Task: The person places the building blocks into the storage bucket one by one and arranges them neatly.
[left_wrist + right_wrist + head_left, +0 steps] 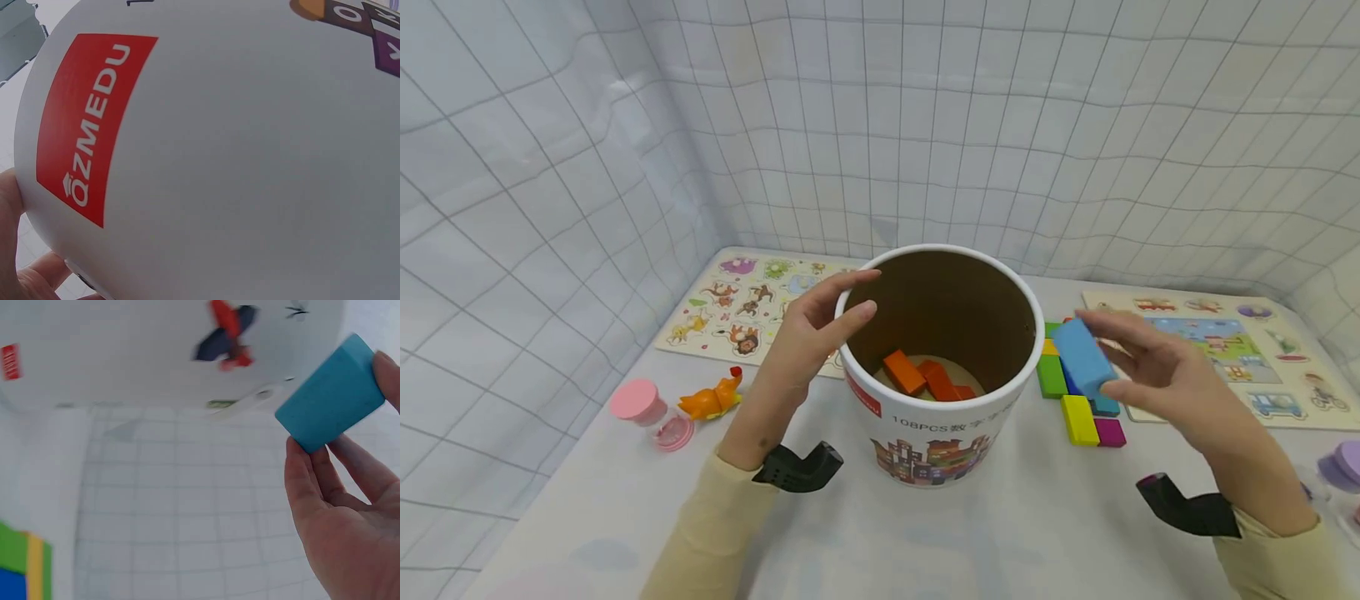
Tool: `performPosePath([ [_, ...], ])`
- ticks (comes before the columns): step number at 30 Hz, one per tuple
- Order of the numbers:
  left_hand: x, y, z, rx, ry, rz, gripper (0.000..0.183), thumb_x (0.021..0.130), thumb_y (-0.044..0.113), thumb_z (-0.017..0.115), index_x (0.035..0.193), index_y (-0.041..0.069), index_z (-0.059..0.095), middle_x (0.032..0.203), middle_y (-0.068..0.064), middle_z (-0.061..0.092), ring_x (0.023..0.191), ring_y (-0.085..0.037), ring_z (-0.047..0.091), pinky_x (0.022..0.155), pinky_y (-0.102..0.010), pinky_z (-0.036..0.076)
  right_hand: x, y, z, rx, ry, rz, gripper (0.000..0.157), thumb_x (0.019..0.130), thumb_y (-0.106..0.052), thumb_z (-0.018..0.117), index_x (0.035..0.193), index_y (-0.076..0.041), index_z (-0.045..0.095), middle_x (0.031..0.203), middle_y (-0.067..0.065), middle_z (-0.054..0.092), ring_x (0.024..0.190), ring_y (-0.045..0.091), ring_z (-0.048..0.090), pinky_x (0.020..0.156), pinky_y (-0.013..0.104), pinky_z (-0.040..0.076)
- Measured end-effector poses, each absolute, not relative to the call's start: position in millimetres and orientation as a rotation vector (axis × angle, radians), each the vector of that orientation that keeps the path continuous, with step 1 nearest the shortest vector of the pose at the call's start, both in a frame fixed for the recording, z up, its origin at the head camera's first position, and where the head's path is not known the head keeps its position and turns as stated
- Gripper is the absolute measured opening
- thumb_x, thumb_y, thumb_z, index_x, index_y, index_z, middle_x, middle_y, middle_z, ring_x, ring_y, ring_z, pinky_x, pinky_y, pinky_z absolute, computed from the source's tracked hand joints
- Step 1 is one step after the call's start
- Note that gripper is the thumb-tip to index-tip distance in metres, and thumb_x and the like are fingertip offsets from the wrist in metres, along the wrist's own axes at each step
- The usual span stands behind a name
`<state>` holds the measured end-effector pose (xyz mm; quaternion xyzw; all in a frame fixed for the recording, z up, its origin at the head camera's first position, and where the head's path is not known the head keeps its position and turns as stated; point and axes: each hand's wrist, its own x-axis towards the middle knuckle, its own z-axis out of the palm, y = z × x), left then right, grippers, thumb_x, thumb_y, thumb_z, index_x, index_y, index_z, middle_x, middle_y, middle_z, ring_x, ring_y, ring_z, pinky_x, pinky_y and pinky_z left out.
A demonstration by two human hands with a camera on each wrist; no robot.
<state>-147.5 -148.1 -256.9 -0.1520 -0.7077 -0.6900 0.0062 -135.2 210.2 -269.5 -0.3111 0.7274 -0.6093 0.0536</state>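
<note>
A white bucket (pixel 936 425) with a printed side stands upright on the table, several orange blocks (pixel 904 372) lying inside at its bottom. My left hand (pixel 805 337) grips the bucket's left rim, its thumb and a finger reaching over the edge; other fingers touch the outer wall in the left wrist view. To the right of the bucket, my right hand (pixel 1165 367) pinches a light blue block (pixel 1083 358) (pixel 331 394) between thumb and fingers, held tilted above the table. Beneath that block lie several coloured blocks, among them a yellow block (pixel 1079 420) and a purple block (pixel 1110 432).
Picture puzzle boards lie behind, a left board (pixel 741 304) and a right board (pixel 1255 350). At the left are a pink-capped sand timer (pixel 651 412) and an orange toy figure (pixel 710 399). A purple-capped item (pixel 1341 467) stands at the right edge. Grid-patterned cloth (pixel 925 125) encloses the table.
</note>
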Motion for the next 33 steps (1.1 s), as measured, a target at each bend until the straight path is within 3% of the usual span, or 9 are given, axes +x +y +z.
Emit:
performPosePath([
  [2, -147, -148, -257, -0.475, -2.215, -2.158, 0.039, 0.086, 0.020, 0.057, 0.124, 0.012, 0.051, 0.131, 0.005, 0.042, 0.124, -0.006, 0.031, 0.100, -0.038, 0.031, -138, 201, -248, -1.002, 2.021, -2.049, 0.055, 0.082, 0.012, 0.051, 0.132, 0.010, 0.029, 0.135, 0.020, 0.032, 0.120, 0.023, 0.040, 0.091, 0.023, 0.041],
  [9, -145, -149, -257, -0.478, -2.220, -2.151, 0.038, 0.087, 0.020, 0.057, 0.124, 0.012, 0.051, 0.130, 0.004, 0.043, 0.123, -0.007, 0.032, 0.098, -0.036, 0.035, -147, 143, -193, -0.919, 2.111, -1.852, 0.051, 0.085, 0.001, 0.054, 0.134, -0.008, 0.039, 0.136, 0.008, 0.038, 0.122, 0.021, 0.040, 0.088, 0.025, 0.043],
  [14, -145, -148, -254, -0.470, -2.208, -2.159, 0.039, 0.086, 0.021, 0.057, 0.124, 0.012, 0.052, 0.131, 0.005, 0.043, 0.125, -0.006, 0.031, 0.100, -0.037, 0.031, -167, 115, -185, -0.981, 2.250, -1.561, 0.053, 0.083, -0.010, 0.062, 0.132, -0.016, 0.043, 0.132, -0.003, 0.041, 0.121, 0.016, 0.041, 0.088, 0.028, 0.043],
  [18, -146, -146, -252, -0.475, -2.192, -2.182, 0.039, 0.086, 0.020, 0.058, 0.124, 0.012, 0.052, 0.131, 0.005, 0.043, 0.124, -0.005, 0.031, 0.100, -0.037, 0.031, -182, 109, -191, -0.991, 2.318, -1.431, 0.053, 0.081, -0.018, 0.065, 0.130, -0.016, 0.045, 0.128, -0.004, 0.043, 0.117, 0.014, 0.045, 0.089, 0.031, 0.043],
  [22, -148, -143, -255, -0.482, -2.195, -2.192, 0.039, 0.086, 0.021, 0.058, 0.123, 0.013, 0.052, 0.131, 0.006, 0.043, 0.124, -0.005, 0.031, 0.100, -0.037, 0.030, -188, 115, -194, -0.993, 2.339, -1.417, 0.053, 0.084, -0.017, 0.062, 0.132, -0.014, 0.042, 0.131, 0.001, 0.042, 0.121, 0.016, 0.040, 0.093, 0.032, 0.040],
  [27, -149, -145, -255, -0.482, -2.218, -2.157, 0.039, 0.086, 0.021, 0.058, 0.124, 0.013, 0.052, 0.131, 0.006, 0.043, 0.124, -0.005, 0.030, 0.099, -0.037, 0.032, -178, 140, -198, -1.008, 2.406, -1.552, 0.051, 0.086, -0.006, 0.056, 0.134, -0.010, 0.038, 0.135, 0.004, 0.039, 0.124, 0.018, 0.035, 0.095, 0.021, 0.035],
  [33, -149, -146, -254, -0.494, -2.215, -2.141, 0.039, 0.086, 0.021, 0.058, 0.124, 0.013, 0.052, 0.130, 0.005, 0.044, 0.124, -0.005, 0.031, 0.099, -0.037, 0.033, -160, 196, -230, -0.900, 2.484, -1.639, 0.051, 0.087, 0.004, 0.049, 0.135, -0.006, 0.036, 0.131, 0.005, 0.043, 0.120, 0.011, 0.040, 0.088, 0.013, 0.039],
])
